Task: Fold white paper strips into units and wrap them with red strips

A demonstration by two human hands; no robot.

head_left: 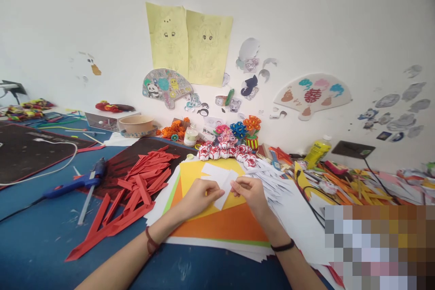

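Note:
Between my two hands is a white paper strip (227,191), slanting up to the right. My left hand (201,198) pinches its left edge, thumb and forefinger closed. On the other side my right hand (251,195) is closed at the strip's right edge with its fingertips together. Another white paper piece (211,170) lies just behind the strip. Under both hands is a stack of coloured sheets, with a yellow sheet (190,176) above an orange sheet (217,226). Many loose white strips (268,181) lie to the right of my right hand.
Folded red paper strips (142,186) are heaped on the left, near a blue glue gun (79,182). Red-and-white folded paper pieces (224,150) and paper flowers (239,130) stand behind the stack. A yellow bottle (317,152) and paper scraps (353,186) are at right.

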